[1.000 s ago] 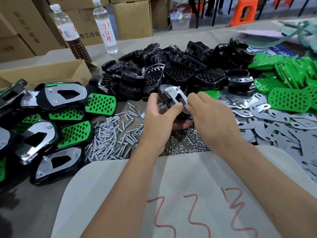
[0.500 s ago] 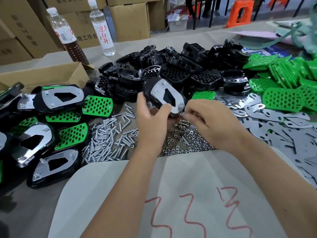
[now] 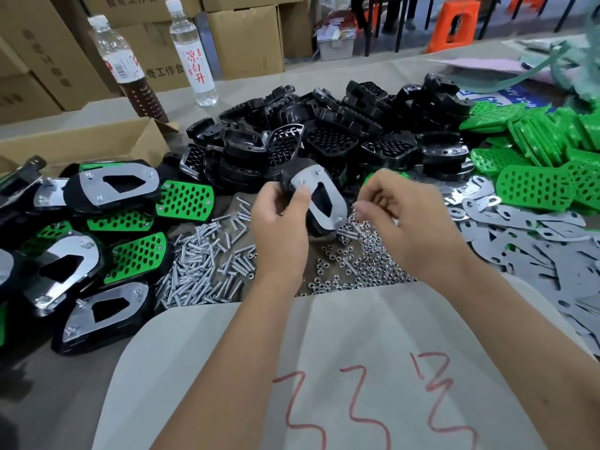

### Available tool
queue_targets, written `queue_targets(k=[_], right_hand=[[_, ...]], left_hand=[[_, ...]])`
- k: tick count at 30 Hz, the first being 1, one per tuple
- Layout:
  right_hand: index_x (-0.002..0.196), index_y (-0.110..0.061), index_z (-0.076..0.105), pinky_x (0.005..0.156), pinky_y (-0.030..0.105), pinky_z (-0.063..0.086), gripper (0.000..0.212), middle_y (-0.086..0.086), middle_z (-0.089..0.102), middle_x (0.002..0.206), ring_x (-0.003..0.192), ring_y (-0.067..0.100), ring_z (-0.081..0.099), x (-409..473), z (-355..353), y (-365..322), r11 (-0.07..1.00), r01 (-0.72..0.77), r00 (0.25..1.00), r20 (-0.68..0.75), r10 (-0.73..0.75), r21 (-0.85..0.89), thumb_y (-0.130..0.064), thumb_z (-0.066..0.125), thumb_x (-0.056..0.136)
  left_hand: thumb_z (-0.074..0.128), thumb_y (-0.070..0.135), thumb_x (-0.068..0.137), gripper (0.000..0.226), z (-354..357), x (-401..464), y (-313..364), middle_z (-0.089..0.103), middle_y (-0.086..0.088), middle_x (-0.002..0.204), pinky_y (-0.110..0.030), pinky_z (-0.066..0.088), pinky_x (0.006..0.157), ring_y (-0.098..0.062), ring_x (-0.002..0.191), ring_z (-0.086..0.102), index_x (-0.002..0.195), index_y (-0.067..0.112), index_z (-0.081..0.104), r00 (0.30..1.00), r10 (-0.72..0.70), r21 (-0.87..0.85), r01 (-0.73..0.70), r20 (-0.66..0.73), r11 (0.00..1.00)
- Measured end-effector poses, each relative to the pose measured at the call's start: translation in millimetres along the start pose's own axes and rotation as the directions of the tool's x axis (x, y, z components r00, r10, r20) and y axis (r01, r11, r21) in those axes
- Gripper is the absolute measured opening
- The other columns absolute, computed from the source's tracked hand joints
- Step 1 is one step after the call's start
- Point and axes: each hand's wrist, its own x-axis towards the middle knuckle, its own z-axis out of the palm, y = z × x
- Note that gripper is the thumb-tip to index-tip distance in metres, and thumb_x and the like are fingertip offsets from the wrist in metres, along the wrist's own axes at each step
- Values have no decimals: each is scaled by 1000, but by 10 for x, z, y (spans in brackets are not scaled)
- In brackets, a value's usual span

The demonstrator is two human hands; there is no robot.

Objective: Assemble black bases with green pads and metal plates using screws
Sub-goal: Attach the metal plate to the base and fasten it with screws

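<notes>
Black base [image 3: 305,203] with metal plate [image 3: 319,199] on top, tilted, held above the nuts [image 3: 363,261], loose bases [image 3: 341,131] heaped behind, green pads [image 3: 535,151] right, plates [image 3: 535,238] below them, screws [image 3: 201,267] left of nuts

Single head-worn camera looking forward and down, sitting close over the counter [image 3: 227,89], wide-angle view reaching back to stacked boxes [image 3: 246,37].

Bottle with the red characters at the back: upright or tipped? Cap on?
Upright, cap on. The clear bottle stands on the table beside the brown-liquid bottle, white cap in place.
</notes>
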Motion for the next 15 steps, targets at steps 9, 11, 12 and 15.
queue_targets(k=[9, 11, 12, 15], right_hand=[[99, -17, 81, 76, 39, 64, 15, -10, 77, 91, 86, 16, 75, -26, 24, 35, 977, 53, 969, -246, 0, 206, -6, 77, 89], [97, -14, 81, 75, 39, 63, 14, -8, 77, 91, 85, 15, 74, -16, 34, 30, 983, 49, 972, -235, -6, 177, -4, 77, 89], [96, -13, 81, 74, 39, 63, 14, -7, 77, 90, 84, 14, 74, -16, 40, 21, 987, 44, 975, -222, -9, 156, -2, 78, 88], [93, -10, 81, 70, 37, 60, 14, -5, 76, 88, 81, 13, 70, -13, 41, -4, 994, 37, 981, -193, -16, 104, 1, 79, 85]], left_hand=[[61, 42, 88, 53, 46, -83, 99, 52, -17, 72, -40, 38, 69, -19, 71, 44, 89, -11, 61, 932, -25, 211, -56, 362, 976], [60, 40, 89, 55, 39, -91, 136, 48, -20, 72, -38, 33, 68, -20, 71, 41, 92, -15, 60, 918, -31, 210, -58, 395, 976], [59, 38, 88, 54, 41, -97, 150, 46, -16, 72, -38, 31, 67, -21, 71, 39, 91, -16, 59, 913, -37, 205, -51, 406, 977], [58, 33, 85, 50, 42, -116, 174, 42, -8, 74, -39, 28, 66, -22, 71, 34, 87, -17, 55, 900, -58, 208, -37, 432, 977]])
